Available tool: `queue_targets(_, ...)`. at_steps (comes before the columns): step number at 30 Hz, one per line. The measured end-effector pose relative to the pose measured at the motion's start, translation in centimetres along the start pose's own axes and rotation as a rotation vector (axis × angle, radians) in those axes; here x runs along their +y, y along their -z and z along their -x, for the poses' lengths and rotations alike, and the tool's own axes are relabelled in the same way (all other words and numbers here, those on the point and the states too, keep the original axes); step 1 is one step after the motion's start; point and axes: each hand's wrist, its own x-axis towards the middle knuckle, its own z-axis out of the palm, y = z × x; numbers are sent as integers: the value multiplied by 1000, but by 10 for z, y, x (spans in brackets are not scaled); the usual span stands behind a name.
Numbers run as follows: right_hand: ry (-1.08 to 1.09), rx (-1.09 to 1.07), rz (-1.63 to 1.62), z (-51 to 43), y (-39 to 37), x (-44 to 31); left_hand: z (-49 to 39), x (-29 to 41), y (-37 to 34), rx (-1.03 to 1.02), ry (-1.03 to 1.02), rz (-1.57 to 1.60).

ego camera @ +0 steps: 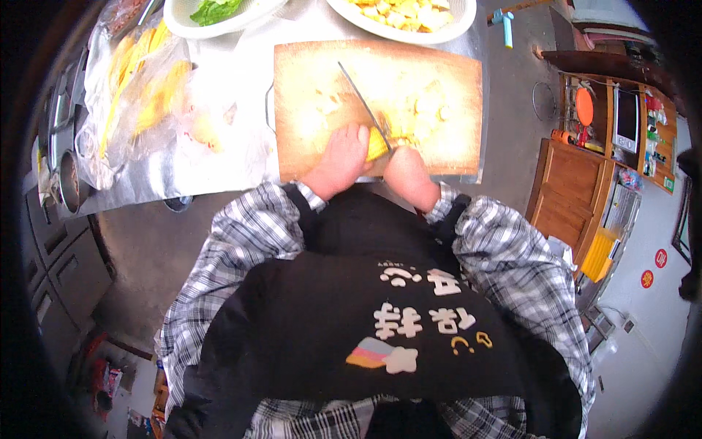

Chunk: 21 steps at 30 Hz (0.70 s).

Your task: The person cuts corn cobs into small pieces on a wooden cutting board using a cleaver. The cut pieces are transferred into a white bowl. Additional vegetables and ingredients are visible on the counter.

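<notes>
On a wooden cutting board (pixel 307 71), my left hand (pixel 343 153) grips a piece of yellow corn on the cob (pixel 376 145). The fingers wrap its left side. My right hand (pixel 407 170) holds a kitchen knife, its handle hidden inside the fist. The knife blade (pixel 359 93) is seen edge-on as a thin dark line slanting up and left, against the right end of the corn. Small yellow bits (pixel 403 140) lie just right of the blade. Pale scraps and wet marks are spread over the board's right half, washed out by bright light.
Beyond the board stand a white colander (pixel 463 24) of cut yellow pieces (pixel 408 13) and another colander (pixel 181 27) with green leaves (pixel 215 11). Clear plastic bags (pixel 159 82) with yellow food lie on the left. A metal pan (pixel 70 181) sits at the table's left end.
</notes>
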Motion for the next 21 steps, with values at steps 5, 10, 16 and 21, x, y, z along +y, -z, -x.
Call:
queue_targets(5,27,100,64,-3,6,-1,-4,5,9,-27,66,-1)
queue_targets(10,-246,107,-178,-5,18,14,5,11,19,17,119,97)
queue_targets(16,-246,97,-246,18,46,13,11,7,15,30,95,52)
queue_targets(21,-234,28,-323,35,70,-7,9,4,8,31,108,7)
